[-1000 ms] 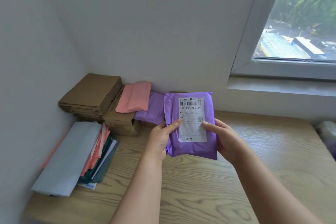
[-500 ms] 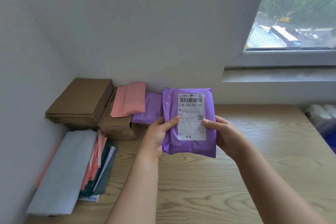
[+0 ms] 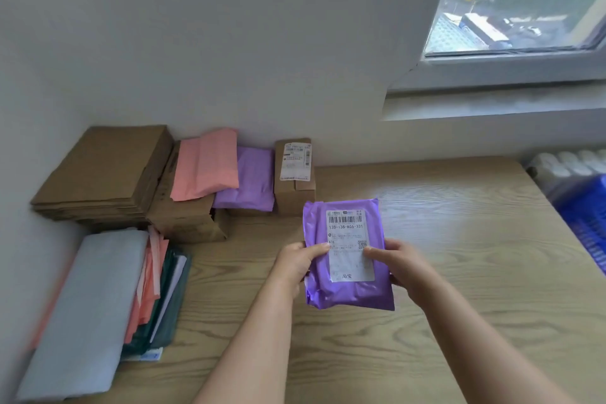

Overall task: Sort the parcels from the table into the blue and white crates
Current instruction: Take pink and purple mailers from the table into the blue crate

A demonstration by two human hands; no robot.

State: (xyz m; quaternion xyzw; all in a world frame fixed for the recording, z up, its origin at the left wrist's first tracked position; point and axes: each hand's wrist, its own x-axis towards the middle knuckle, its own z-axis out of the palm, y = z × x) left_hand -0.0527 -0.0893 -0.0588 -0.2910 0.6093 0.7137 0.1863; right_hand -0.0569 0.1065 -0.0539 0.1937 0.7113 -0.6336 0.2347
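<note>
Along the left wall on the wood-grain bench (image 3: pixel 459 256), a flat grey poly mailer (image 3: pixel 82 305) overlaps a fanned stack of thin salmon and dark green bags (image 3: pixel 154 279). Behind them is a pile of flattened brown cardboard sheets (image 3: pixel 101 170). Next right, a creased brown carton (image 3: pixel 183 216) carries a soft pink mailer (image 3: pixel 205 164), with a puffy purple mailer (image 3: pixel 246 180) just beside it and a small labelled brown box (image 3: pixel 293 193) against the wall. At centre, the left grip (image 3: pixel 296 261) and right grip (image 3: pixel 401 267) hold the purple parcel (image 3: pixel 347 293) above the bench, one on each side edge, thumbs pressed on its white barcode label (image 3: pixel 349 259). It is rectangular, in wrinkled glossy plastic. At the far right edge is a slatted blue crate (image 3: pixel 587 216).
</note>
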